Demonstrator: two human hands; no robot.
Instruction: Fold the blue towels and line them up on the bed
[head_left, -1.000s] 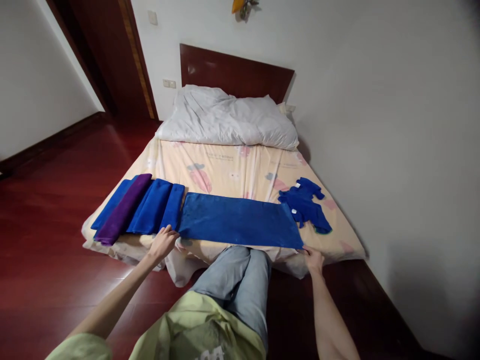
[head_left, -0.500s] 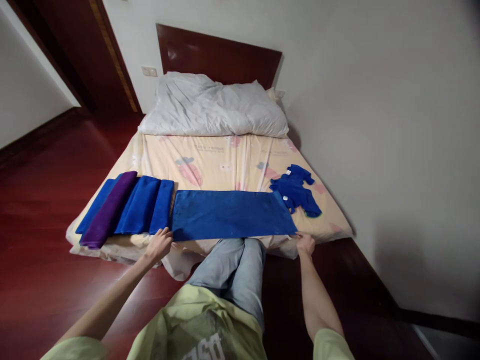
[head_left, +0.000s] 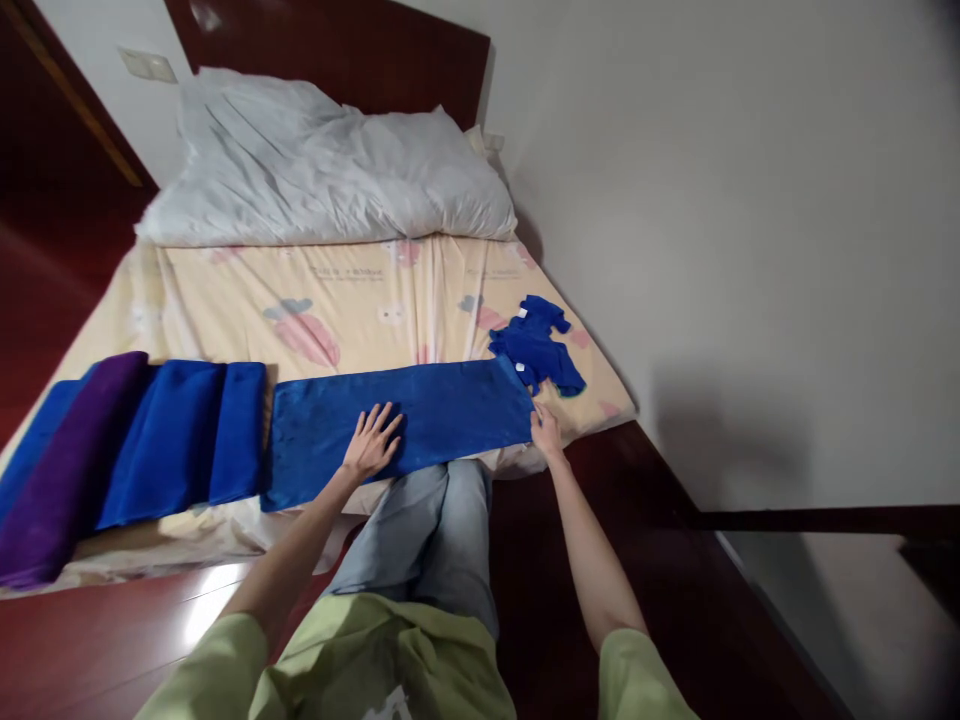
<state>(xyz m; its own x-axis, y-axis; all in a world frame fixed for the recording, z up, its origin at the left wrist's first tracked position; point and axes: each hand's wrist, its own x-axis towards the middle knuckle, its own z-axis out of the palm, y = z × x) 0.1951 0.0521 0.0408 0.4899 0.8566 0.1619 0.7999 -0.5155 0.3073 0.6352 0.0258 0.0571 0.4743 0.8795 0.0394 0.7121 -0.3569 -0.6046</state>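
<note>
A blue towel (head_left: pixel 442 405) lies spread in a long flat strip across the near part of the bed. My left hand (head_left: pixel 373 440) rests on it with the fingers spread, a little left of the towel's middle. At the towel's near right corner, my right hand (head_left: pixel 546 430) is closed on the edge. Just beyond that corner lies a crumpled small blue cloth piece (head_left: pixel 544 345) with white tags. To the left are folded blue towels (head_left: pixel 169 430), with a rolled or folded purple towel (head_left: pixel 75 470) across them.
The bed (head_left: pixel 360 330) has a cream sheet with carrot prints. A bunched white quilt (head_left: pixel 322 180) lies at the far end, before the dark red headboard (head_left: pixel 337 55). A grey-white wall (head_left: pixel 712 250) stands on the right. Dark red floor (head_left: pixel 135 640) shows at the front.
My left hand has moved from the towel's near left corner onto its surface and opened. My right hand stays at the right corner. The view has turned to the right and come closer.
</note>
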